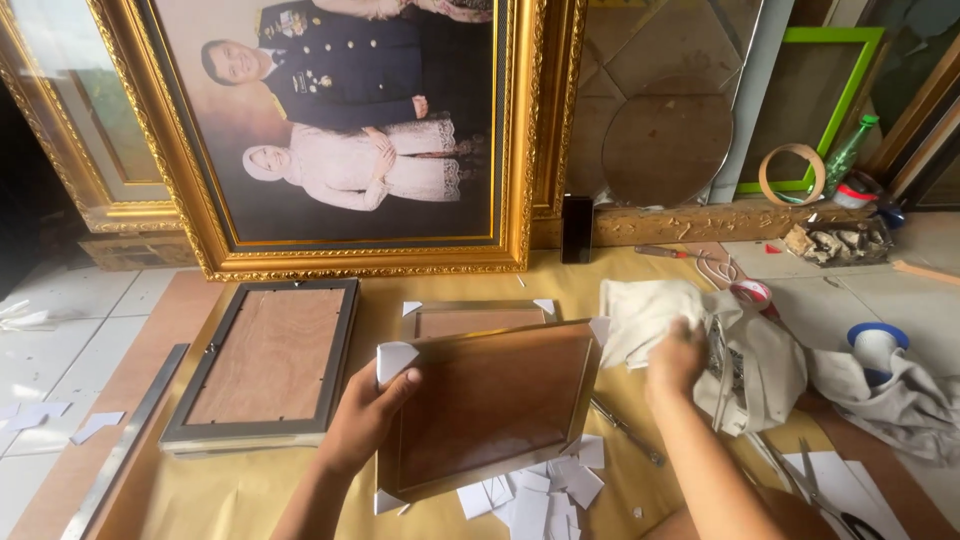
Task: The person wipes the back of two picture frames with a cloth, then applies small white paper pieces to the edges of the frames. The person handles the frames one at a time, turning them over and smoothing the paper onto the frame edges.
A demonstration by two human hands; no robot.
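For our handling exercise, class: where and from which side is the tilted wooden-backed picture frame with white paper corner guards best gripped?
Grip the tilted wooden-backed picture frame on its left rail, coming from the left, as the left hand does. That edge is raised and free. The right hand and its white cloth crowd the right side.

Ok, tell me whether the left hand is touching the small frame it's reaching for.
Touching. The head view shows the left hand gripping the left edge of the small frame, thumb lying over its front near the white corner protector, holding it tilted up.
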